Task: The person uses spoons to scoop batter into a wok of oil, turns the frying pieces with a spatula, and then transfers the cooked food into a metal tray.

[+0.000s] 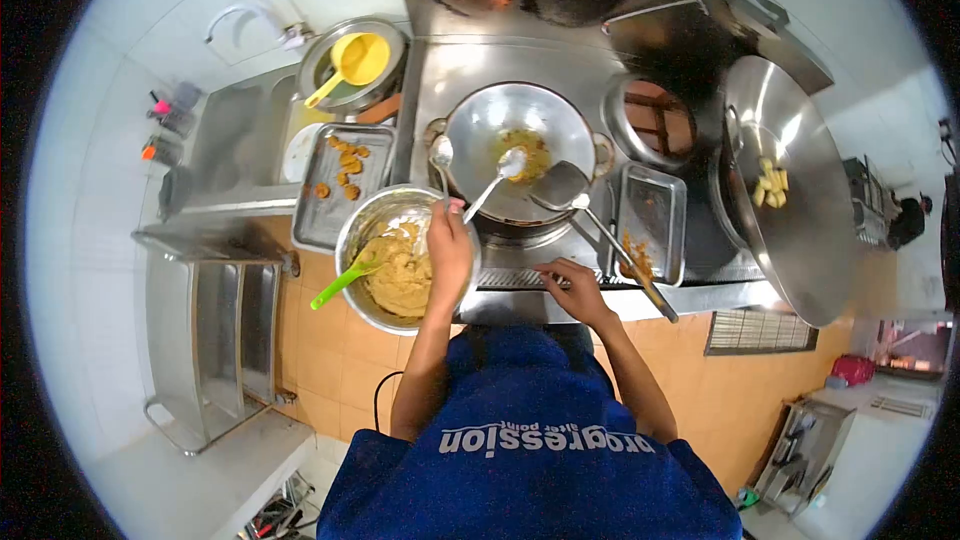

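Note:
My left hand (450,245) is closed around the handles of two metal spoons at the right rim of a steel mixing bowl (348,230). One spoon (441,152) points up beside the wok's left handle. The other spoon (512,162), its bowl coated white, reaches over the wok (480,120), which has oil and browned bits in its bottom. Thick yellow batter (400,280) fills the mixing bowl, with a green spoon (345,285) standing in it. My right hand (575,292) rests at the stove's front edge, fingers loosely extended, holding nothing.
A long-handled ladle (610,235) lies from the wok across a steel tray (675,200). At left, another tray (307,215) holds fried pieces beside a yellow strainer (360,60) on a pot. A large tilted wok (790,230) with pale pieces stands at right.

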`<state>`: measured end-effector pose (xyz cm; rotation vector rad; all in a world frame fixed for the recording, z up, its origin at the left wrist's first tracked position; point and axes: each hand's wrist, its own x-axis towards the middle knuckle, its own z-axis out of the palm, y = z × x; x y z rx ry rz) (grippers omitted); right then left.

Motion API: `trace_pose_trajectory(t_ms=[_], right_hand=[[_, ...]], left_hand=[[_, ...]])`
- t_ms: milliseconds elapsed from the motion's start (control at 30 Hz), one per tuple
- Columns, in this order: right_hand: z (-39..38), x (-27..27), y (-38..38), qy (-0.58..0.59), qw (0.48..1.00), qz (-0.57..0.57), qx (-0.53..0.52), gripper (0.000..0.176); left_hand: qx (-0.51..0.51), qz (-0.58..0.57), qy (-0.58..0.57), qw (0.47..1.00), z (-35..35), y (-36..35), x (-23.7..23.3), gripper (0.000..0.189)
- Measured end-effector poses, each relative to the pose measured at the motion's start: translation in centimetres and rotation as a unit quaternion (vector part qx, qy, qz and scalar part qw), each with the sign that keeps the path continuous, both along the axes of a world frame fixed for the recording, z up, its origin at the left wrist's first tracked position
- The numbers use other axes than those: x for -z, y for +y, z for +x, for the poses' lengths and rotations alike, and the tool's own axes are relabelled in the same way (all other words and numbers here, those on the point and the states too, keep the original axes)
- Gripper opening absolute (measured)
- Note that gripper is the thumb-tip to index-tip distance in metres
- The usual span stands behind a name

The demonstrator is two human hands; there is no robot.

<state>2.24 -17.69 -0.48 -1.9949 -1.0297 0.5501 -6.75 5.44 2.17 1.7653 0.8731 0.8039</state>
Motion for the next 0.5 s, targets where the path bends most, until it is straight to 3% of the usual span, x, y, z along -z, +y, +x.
trace_pose_trajectory(t_ms=[133, 233, 367, 500], right_hand=[[1.7, -0.7, -0.9, 0.013, 0.999, -0.001, -0.046, 0.021], [3.0, -0.4, -1.1, -0.025, 0.996, 0.06, -0.064, 0.03], [4.5, -0.1, -1.1, 0.03, 0.994, 0.01, -0.102, 0.032], [4.9, 0.0, -1.1, 0.009, 0.991, 0.075, -0.112, 0.03]], left_hand=[[-0.004, -0.076, -0.03, 0.997, 1.8, -1.8, 1.6, 0.019], [0.0, -0.081, -0.019, 0.997, 2.9, -2.8, 1.7, 0.02], [0.002, -0.084, 0.007, 0.996, 3.3, -3.2, 1.2, 0.022], [-0.025, -0.078, 0.003, 0.997, 3.7, -4.0, 0.7, 0.023]])
